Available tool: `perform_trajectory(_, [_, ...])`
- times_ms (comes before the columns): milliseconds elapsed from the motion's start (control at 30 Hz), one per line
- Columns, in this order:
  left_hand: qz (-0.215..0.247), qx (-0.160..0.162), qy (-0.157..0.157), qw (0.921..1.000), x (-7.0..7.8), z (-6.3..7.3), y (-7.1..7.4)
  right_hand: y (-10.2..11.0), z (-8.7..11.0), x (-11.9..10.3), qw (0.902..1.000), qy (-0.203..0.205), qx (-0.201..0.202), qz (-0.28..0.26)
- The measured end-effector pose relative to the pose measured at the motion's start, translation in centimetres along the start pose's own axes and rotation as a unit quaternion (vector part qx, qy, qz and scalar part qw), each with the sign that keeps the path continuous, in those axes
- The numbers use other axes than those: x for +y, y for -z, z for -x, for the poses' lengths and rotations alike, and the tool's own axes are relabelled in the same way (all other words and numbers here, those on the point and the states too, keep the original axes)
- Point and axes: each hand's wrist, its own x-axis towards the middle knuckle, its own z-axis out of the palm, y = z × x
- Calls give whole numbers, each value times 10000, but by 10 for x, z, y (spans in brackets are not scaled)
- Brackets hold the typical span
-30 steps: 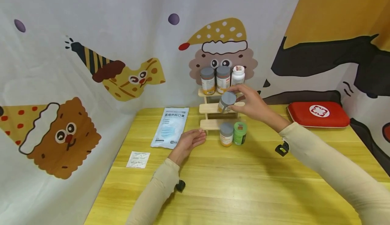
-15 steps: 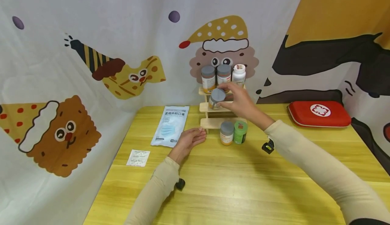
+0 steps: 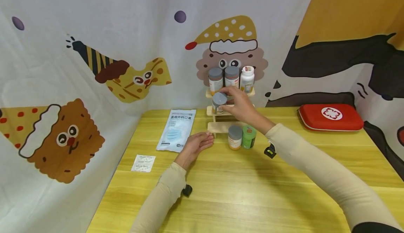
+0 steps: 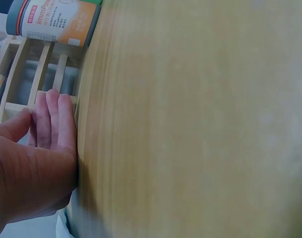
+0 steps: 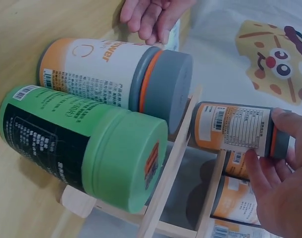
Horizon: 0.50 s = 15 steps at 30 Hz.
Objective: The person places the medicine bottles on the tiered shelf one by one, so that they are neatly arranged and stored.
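A grey-lidded supplement bottle (image 3: 219, 104) is at the left end of the middle tier of a small wooden step rack (image 3: 217, 127). My right hand (image 3: 241, 103) pinches it near the lid between thumb and fingers; the right wrist view shows its orange and white label (image 5: 240, 126). With fingers straight, my left hand (image 3: 196, 146) touches the rack's lower left corner. The top tier bears two grey-lidded bottles (image 3: 216, 80) and a white bottle (image 3: 247, 79). Before the rack, another grey-lidded bottle (image 3: 235, 137) and a green bottle (image 3: 249, 137) stand on the table.
A pale blue face mask packet (image 3: 176, 129) lies on the table (image 3: 246, 191) left of the rack. Nearer the left edge is a small white packet (image 3: 143, 163). A red first-aid case (image 3: 330, 117) sits at the back right. A printed cloth (image 3: 132, 33) hangs behind.
My right hand has carried the grey-lidded supplement bottle left along the middle tier to its left end and brought it more upright. My left hand has stayed at the rack's corner.
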Motion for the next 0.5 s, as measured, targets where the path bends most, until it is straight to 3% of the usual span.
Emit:
perform_trajectory(200, [52, 39, -1, 10000, 0, -1, 1, -4, -5, -1, 9995, -138, 129, 249])
perform_trajectory(500, [66, 44, -37, 10000, -2, 1, 1, -13, -11, 1, 9975, -584, 368, 158])
